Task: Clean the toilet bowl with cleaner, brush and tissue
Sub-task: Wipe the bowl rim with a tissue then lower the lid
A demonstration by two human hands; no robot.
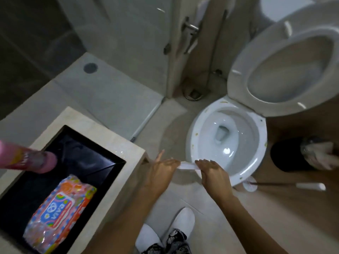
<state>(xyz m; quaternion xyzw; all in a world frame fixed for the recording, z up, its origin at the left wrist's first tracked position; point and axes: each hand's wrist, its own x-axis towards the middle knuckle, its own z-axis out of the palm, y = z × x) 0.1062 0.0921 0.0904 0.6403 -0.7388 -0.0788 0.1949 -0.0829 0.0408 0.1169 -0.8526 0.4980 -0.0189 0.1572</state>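
Both hands are stretching a folded strip of white tissue [187, 166] between them, just in front of the near rim of the toilet bowl [227, 142]. The left hand [161, 171] is pinching the strip's left end, with its fingers curled in over it and one finger sticking up clear of the rest. The right hand [211, 173] is gripping the right end, fingers bent down over the paper, and is lying over the bowl's near rim. The toilet seat [282, 70] is standing raised behind the bowl, and small yellowish spots are showing along the bowl's rim. A toilet brush [282, 185] is lying on the floor [183, 110] to the right of the bowl, its white head just beside the bowl's base and its handle pointing right. A black bin [286, 154] is standing on the floor farther right. At the left, a beige counter [110, 129] is holding a black sink [82, 153]; a pink cleaner bottle [27, 156] is reaching over the sink from the left frame edge, and a colourful wipes pack [60, 206] is lying inside the sink. Two white slippers [165, 230] are showing on the floor at the bottom of the view.
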